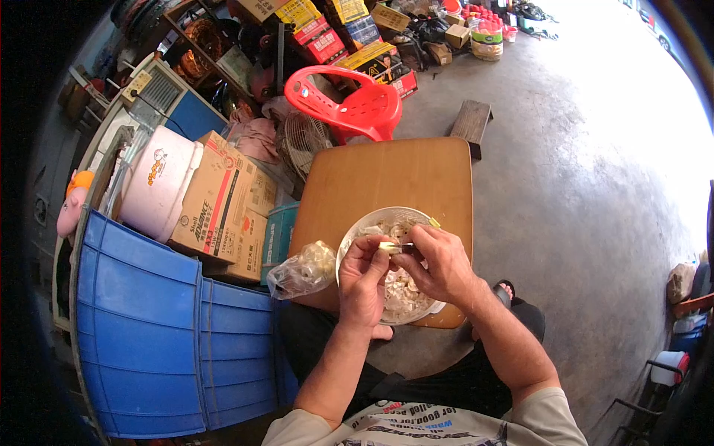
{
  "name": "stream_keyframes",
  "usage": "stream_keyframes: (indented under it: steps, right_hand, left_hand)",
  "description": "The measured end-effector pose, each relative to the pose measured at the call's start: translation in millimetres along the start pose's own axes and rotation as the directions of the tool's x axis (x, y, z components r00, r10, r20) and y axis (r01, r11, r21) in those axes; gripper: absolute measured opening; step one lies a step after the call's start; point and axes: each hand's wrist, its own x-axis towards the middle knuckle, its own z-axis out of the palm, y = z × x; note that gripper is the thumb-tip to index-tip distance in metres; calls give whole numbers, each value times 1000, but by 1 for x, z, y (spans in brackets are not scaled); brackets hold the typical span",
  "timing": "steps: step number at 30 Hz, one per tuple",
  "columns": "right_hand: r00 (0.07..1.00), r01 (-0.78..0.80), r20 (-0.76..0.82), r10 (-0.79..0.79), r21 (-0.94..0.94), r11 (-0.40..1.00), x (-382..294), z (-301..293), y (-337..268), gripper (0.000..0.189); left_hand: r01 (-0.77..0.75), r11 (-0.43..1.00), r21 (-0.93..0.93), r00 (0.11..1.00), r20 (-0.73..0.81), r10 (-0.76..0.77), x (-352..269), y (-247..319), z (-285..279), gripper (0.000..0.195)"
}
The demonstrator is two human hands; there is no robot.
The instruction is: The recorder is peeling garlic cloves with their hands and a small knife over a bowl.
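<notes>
My left hand [363, 279] grips a small pale garlic clove [386, 246] between thumb and fingertips, above a white plastic colander [348, 234]. My right hand [443, 265] holds a small knife [404, 246], its blade against the clove; the fingers hide most of the handle. Papery garlic skins [404, 292] fill much of the colander. A clear plastic bag [305, 268] with pale cloves inside lies left of the colander, at the edge of the brown wooden table [385, 173]. A small yellow piece [434, 222] shows at the colander's rim, just beyond my right hand.
Beyond the table stand a red plastic chair [374, 106], a caged fan [304, 139] and a low wooden stool [471, 125]. Cardboard boxes [215, 206], a pink container [159, 184] and large blue bins [139, 329] are on the left. Grey floor [563, 223] extends to the right.
</notes>
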Motion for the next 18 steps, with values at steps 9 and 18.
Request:
stream_keyframes:
  steps: [9,18]
  right_hand:
    - [1000,4,9,-4,3,1000,0,1,3,30]
    - [999,-31,17,31,40,999,0,-2,2,30]
  left_hand:
    - [-16,1000,6,1000,-24,16,0,-2,0,19]
    - [-59,998,33,998,-26,60,0,-2,-1,20]
